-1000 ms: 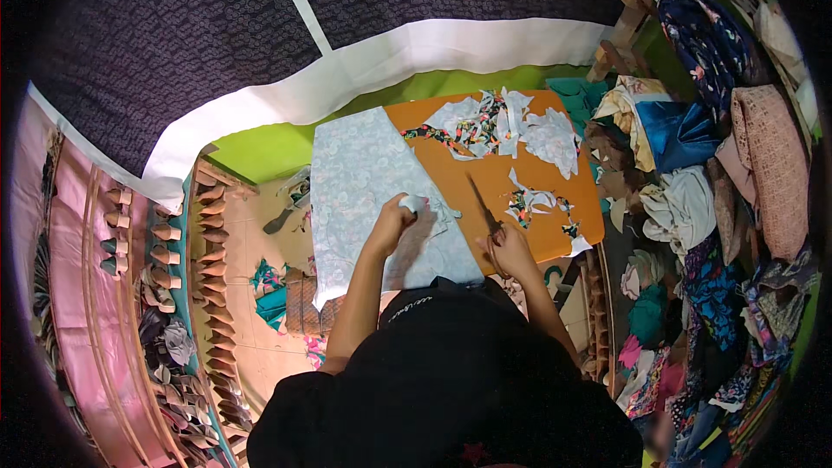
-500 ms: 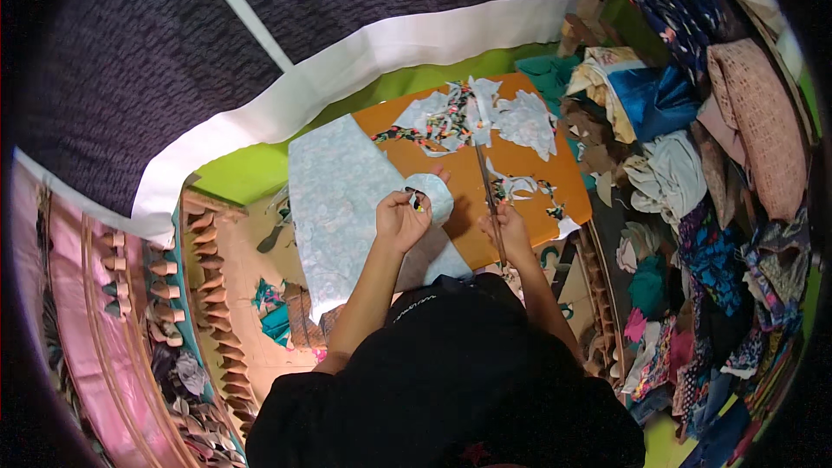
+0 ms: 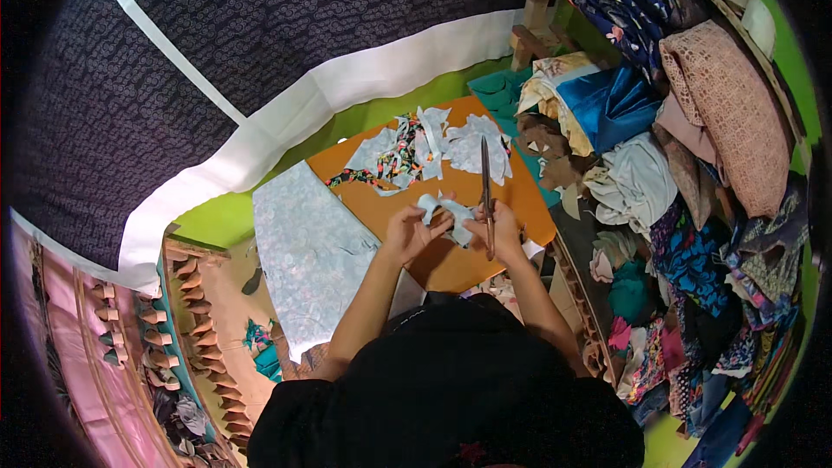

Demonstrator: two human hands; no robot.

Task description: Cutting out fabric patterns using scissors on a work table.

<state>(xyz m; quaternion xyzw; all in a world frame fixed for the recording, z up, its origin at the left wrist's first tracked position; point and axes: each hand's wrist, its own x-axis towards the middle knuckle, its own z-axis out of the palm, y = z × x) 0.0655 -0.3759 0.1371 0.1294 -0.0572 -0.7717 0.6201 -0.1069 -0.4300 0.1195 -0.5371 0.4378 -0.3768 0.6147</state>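
Observation:
My left hand (image 3: 416, 232) is closed on a small curled piece of pale floral fabric (image 3: 457, 224) above the orange-brown board (image 3: 459, 265). Close by on the right, my right hand (image 3: 503, 232) grips a pair of long dark scissors (image 3: 486, 175), their blades pointing away from me. The fingertips of that hand also reach the fabric piece's right edge; whether they pinch it I cannot tell. A large pale floral cloth (image 3: 312, 256) covers the board's left part. Crumpled pale and black floral scraps (image 3: 407, 152) lie along its far side.
Heaps of fabric, with a teal-blue cloth (image 3: 611, 108) and a rolled pink textile (image 3: 728, 113), fill the right side. Rows of pointed brown shoe-like pieces (image 3: 204, 325) stand at the left. A dark patterned curtain with a white border (image 3: 373, 56) hangs at the back.
My right hand has brought the scissors up and closer to my left hand. The curled fabric piece has turned and opened out between my hands. The whole view has shifted.

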